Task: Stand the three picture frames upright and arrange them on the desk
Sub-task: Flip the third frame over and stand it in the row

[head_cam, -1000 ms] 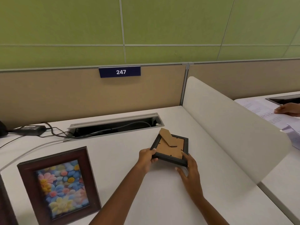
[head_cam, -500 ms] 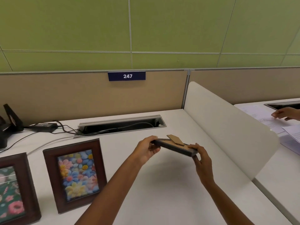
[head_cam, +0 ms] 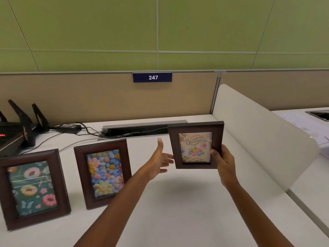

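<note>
Two dark brown picture frames stand upright on the white desk [head_cam: 178, 202]: a donut picture frame [head_cam: 32, 188] at the far left and a flower picture frame [head_cam: 103, 172] beside it. A third frame, the birthday picture frame [head_cam: 195, 145], hangs upright in the air above the desk, its picture facing me. My right hand [head_cam: 223, 161] grips its lower right corner. My left hand [head_cam: 159, 160] is open, fingers spread, just left of that frame's lower left edge; whether its fingertips touch the frame is unclear.
A cable tray slot [head_cam: 140, 130] runs along the desk's back. A black router with antennas [head_cam: 19, 125] and a power adapter [head_cam: 68, 126] with cables sit at the back left. A white divider panel [head_cam: 258, 132] bounds the desk on the right.
The third frame went from lying back-up on the desk to lifted flat, and now is turned upright with its picture toward me. My left hand has let go of it.
</note>
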`<state>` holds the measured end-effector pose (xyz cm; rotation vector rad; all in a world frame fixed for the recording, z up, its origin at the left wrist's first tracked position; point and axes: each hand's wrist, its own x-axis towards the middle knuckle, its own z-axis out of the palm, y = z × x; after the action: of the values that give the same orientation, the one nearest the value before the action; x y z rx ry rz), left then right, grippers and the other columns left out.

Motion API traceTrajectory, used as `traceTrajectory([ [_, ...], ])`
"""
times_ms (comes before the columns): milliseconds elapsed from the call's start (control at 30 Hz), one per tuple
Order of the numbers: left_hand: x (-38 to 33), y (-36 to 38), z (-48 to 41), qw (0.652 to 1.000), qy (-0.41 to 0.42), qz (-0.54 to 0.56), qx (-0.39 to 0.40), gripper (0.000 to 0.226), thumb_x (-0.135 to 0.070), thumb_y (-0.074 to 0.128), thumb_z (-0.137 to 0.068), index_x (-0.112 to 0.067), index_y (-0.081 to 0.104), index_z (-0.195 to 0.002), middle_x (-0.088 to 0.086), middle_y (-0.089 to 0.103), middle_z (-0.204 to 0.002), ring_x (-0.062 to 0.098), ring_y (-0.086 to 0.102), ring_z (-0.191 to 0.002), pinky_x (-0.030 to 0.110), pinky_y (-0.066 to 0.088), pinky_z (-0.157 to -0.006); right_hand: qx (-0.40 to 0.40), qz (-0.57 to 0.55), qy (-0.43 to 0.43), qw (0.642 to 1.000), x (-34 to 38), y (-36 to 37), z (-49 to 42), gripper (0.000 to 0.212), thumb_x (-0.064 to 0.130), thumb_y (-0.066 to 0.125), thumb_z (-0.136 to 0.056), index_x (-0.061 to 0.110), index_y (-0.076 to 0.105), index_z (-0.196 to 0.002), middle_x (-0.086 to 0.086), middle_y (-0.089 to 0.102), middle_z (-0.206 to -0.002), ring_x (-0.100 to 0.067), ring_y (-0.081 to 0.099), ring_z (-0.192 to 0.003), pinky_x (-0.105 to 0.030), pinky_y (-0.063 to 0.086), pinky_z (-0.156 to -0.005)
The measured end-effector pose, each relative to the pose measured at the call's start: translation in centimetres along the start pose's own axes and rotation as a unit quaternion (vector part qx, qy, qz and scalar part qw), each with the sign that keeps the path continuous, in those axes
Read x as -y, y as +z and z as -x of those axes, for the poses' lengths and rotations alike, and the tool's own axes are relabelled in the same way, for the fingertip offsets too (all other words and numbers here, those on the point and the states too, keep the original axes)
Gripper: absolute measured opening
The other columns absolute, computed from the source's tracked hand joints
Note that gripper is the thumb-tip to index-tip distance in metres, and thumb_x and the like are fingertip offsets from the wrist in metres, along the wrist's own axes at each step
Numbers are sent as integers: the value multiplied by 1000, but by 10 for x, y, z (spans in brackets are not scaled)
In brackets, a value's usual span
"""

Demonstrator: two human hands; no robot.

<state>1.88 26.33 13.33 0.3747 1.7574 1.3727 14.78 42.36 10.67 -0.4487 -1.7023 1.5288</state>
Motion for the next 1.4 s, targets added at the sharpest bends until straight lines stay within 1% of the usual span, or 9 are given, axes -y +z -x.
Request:
traceTrajectory([
  [200, 19, -4, 3, 1000, -8, -6, -2, 91, -61, -11, -85, -7, 46, -132, 13, 43, -143, 29, 33, -137, 43, 20, -115, 40, -60, 69, 995, -4, 18, 6, 15, 6, 43, -91, 11, 52, -102, -1, 62, -97, -12, 61, -93, -13, 56, -63],
  [433, 34, -11, -17, 997, 25, 62, -36, 80, -60, -9, -86, -20, 32, -142, 7, 32, -152, 27, 24, -142, 48, 10, -118, 70, -66, 130, 987, -16, 31, 13, 19, 10, 41, -92, 12, 51, -109, -1, 61, -100, -10, 61, -89, -12, 56, -61],
  [533, 38, -11, -23, 994, 39, 86, -49, 79, -59, -8, -86, -21, 34, -141, 8, 33, -151, 27, 25, -142, 49, 8, -119, 65, -65, 151, 984, -23, 35, 12, 19, 13, 41, -93, 13, 50, -109, -5, 60, -105, -14, 62, -90, -12, 56, -62],
  [767, 40, -8, -27, 985, 45, 150, -78, 72, -54, -4, -90, -18, 37, -138, 11, 39, -147, 31, 36, -136, 47, 21, -116, 69, -68, 177, 979, -33, 46, 7, 21, 16, 41, -93, 16, 49, -112, -5, 59, -111, -21, 61, -97, -14, 55, -64],
  [900, 38, -5, -24, 977, 46, 195, -74, 70, -50, -2, -93, -15, 39, -137, 14, 43, -144, 35, 43, -131, 47, 33, -109, 81, -55, 183, 978, -38, 51, 5, 21, 15, 41, -93, 17, 47, -113, -2, 58, -110, -12, 60, -91, -12, 54, -63],
  [967, 38, -3, -23, 974, 47, 207, -75, 69, -49, -2, -93, -14, 39, -137, 15, 44, -143, 35, 43, -130, 46, 34, -107, 86, -46, 184, 978, -40, 52, 4, 23, 16, 40, -93, 16, 47, -115, -3, 57, -113, -13, 60, -93, -13, 54, -68],
  [1067, 41, -2, -24, 972, 49, 210, -88, 69, -49, -2, -93, -13, 38, -137, 15, 43, -143, 35, 43, -130, 46, 34, -107, 91, -30, 190, 977, -43, 52, 2, 31, 16, 39, -93, 12, 45, -124, -2, 55, -116, -19, 57, -100, -24, 53, -82],
  [1233, 42, -2, -25, 972, 48, 210, -91, 70, -48, -3, -94, -12, 40, -137, 17, 45, -142, 36, 44, -129, 46, 36, -106, 107, -31, 193, 975, -45, 52, 2, 22, 15, 39, -94, 17, 46, -114, -3, 57, -113, -16, 59, -95, -13, 55, -66],
  [1400, 46, -4, -26, 971, 45, 219, -84, 71, -49, -3, -93, -11, 40, -136, 17, 45, -141, 36, 45, -128, 45, 37, -104, 117, -21, 197, 973, -48, 50, 0, 20, 16, 39, -94, 18, 47, -112, -2, 58, -109, -8, 60, -88, -10, 55, -62],
])
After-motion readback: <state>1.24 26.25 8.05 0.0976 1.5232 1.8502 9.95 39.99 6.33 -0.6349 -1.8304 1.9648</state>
